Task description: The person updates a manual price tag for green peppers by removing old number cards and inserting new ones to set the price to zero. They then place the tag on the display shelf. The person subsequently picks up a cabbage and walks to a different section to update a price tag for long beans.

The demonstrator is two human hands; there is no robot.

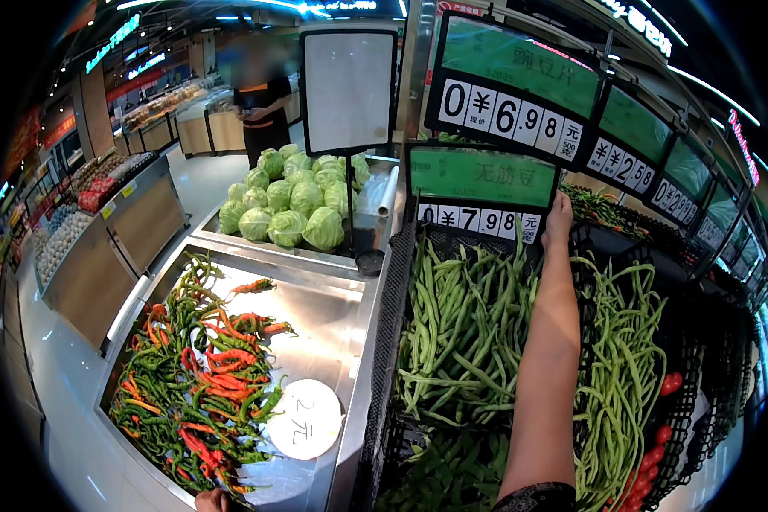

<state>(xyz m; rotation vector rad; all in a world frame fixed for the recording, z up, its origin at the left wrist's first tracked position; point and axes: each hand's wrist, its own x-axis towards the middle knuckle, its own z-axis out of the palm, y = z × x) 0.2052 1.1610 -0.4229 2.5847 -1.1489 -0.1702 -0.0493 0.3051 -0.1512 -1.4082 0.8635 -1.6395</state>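
My right arm reaches forward over the produce, and my right hand (557, 221) grips the right edge of a green-and-white price sign (483, 179) in a black frame. Below that sign lies a heap of green beans (467, 333) in a black crate. Longer, paler yardlong beans (617, 377) fill the crate on the right of my forearm. Only part of my left hand (211, 500) shows at the bottom edge, by the near rim of a metal tray (323, 301). Red and green chili peppers (217, 371) are spread in this tray; the left fingers are mostly hidden.
A round white card (305, 419) with handwriting lies beside the peppers. Cabbages (294, 198) are piled behind, near a blank sign board (347, 93) on a post. More price signs (633, 141) line the right. Tomatoes (649, 461) sit lower right. A person (260, 109) stands beyond.
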